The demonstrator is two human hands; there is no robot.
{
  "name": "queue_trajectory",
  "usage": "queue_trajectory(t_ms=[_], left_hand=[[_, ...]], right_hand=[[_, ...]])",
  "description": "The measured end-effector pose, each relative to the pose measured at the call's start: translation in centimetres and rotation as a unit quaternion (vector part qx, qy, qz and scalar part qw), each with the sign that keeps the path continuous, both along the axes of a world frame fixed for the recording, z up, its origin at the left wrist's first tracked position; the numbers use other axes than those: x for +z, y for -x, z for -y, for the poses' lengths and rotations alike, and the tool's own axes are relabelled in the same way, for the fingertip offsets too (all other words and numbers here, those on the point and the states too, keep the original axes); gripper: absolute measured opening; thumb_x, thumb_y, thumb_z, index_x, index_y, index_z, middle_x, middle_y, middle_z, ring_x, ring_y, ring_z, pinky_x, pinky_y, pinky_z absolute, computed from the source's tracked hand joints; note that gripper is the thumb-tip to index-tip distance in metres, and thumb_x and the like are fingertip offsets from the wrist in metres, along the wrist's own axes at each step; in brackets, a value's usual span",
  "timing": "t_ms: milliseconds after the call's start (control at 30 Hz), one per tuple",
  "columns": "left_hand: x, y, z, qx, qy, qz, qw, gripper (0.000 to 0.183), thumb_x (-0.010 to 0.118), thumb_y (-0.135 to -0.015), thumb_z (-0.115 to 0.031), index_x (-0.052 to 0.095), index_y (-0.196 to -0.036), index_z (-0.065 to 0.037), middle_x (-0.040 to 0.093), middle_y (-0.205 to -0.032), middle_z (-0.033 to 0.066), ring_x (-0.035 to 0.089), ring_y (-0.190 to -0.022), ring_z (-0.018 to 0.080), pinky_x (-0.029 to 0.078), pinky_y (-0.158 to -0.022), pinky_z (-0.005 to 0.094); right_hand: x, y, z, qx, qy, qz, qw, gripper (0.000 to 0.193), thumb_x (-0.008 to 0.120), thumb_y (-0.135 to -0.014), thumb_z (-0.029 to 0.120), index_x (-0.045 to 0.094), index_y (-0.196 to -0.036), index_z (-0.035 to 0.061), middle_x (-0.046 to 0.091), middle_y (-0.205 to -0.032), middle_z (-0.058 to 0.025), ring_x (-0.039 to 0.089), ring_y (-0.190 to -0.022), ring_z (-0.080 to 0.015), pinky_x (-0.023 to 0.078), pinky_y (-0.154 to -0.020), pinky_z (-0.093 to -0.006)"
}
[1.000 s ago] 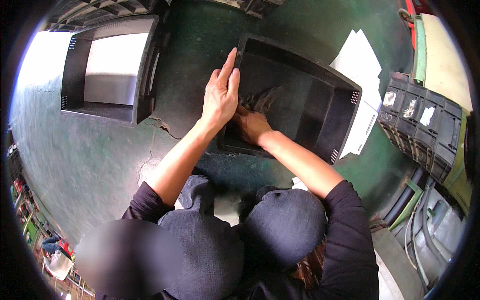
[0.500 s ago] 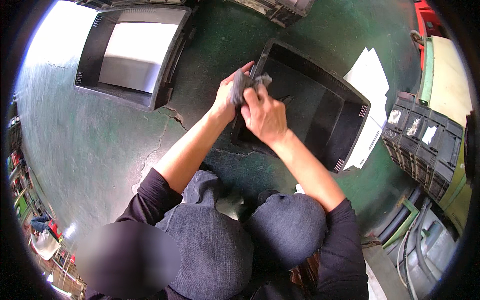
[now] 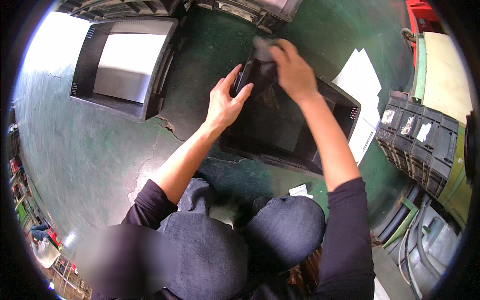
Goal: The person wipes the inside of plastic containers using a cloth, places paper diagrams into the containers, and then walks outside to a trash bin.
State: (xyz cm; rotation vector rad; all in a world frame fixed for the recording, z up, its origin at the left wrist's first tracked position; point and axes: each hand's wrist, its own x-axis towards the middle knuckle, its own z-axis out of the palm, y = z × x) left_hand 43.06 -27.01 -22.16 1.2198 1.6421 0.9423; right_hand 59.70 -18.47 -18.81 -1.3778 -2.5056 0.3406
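Note:
A black plastic crate point(image 3: 272, 156) rests on the green floor in front of my knees. At its left rim is my left hand point(image 3: 226, 102), thumb on the inner side and fingers on the outer side. My right hand point(image 3: 295, 72) is over the crate's far left corner, closed around a grey cloth point(image 3: 262, 49) that is blurred by motion. The cloth lies against the rim there. My right hand and forearm hide part of the crate's far wall.
Another black crate point(image 3: 148, 100) with a pale sheet inside stands at the left. White papers point(image 3: 361, 85) lie right of my crate. Further right are stacked black crates point(image 3: 415, 137). More crates point(image 3: 250, 11) stand at the far edge. A paper scrap point(image 3: 300, 190) is near my right knee.
My hands have come apart. The right one moved away and rightward with the cloth to the crate's far left corner, while the left now grips the rim.

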Motion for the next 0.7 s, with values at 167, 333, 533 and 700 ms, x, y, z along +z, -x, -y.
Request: queue_trajectory(t_ms=[167, 333, 533, 700], left_hand=[[-0.6, -0.1, 0.2, -0.01, 0.001, -0.012, 1.0, 0.052, 0.062, -0.08, -0.023, 0.046, -0.127, -0.008, 0.061, -0.095, 0.0088, 0.055, -0.083, 0.0102, 0.044, -0.075, 0.0234], [-0.8, -1.0, -0.3, 0.015, -0.022, 0.055, 0.998, 0.051, 0.064, -0.077, -0.026, 0.05, -0.124, -0.013, 0.059, -0.081, 0.0098, 0.055, -0.07, 0.0117, 0.044, -0.065, 0.0261], [-0.4, -1.2, -0.4, 0.013, -0.022, 0.036, 0.999, 0.049, 0.064, -0.077, -0.022, 0.051, -0.123, -0.009, 0.06, -0.08, 0.0048, 0.051, -0.065, 0.006, 0.043, -0.062, 0.0213], [-0.1, -0.7, -0.5, -0.001, 0.009, 0.035, 0.999, 0.049, 0.063, -0.08, -0.021, 0.048, -0.126, -0.01, 0.062, -0.087, 0.0009, 0.051, -0.072, 0.0031, 0.043, -0.065, 0.018]], right_hand=[[-0.4, -14.0, 2.5, -0.066, -0.06, 0.118, 0.989, 0.044, 0.047, -0.074, -0.005, 0.047, -0.117, 0.0071, 0.045, -0.124, -0.0114, 0.047, -0.112, -0.0299, 0.043, -0.089, -0.0362], [0.3, -23.4, 7.1, -0.132, -0.055, 0.164, 0.976, 0.05, 0.049, -0.072, -0.007, 0.047, -0.118, 0.0096, 0.043, -0.127, -0.0113, 0.054, -0.102, -0.0316, 0.05, -0.078, -0.0369], [0.4, -23.8, 13.9, -0.192, -0.055, 0.11, 0.974, 0.053, 0.05, -0.071, -0.007, 0.047, -0.12, 0.0143, 0.043, -0.126, -0.0126, 0.058, -0.089, -0.0349, 0.052, -0.068, -0.0386], [1.8, -22.5, 25.8, -0.226, 0.083, 0.185, 0.953, 0.044, 0.048, -0.07, -0.006, 0.049, -0.112, 0.0059, 0.05, -0.112, -0.0118, 0.059, -0.083, -0.0342, 0.051, -0.066, -0.041]])
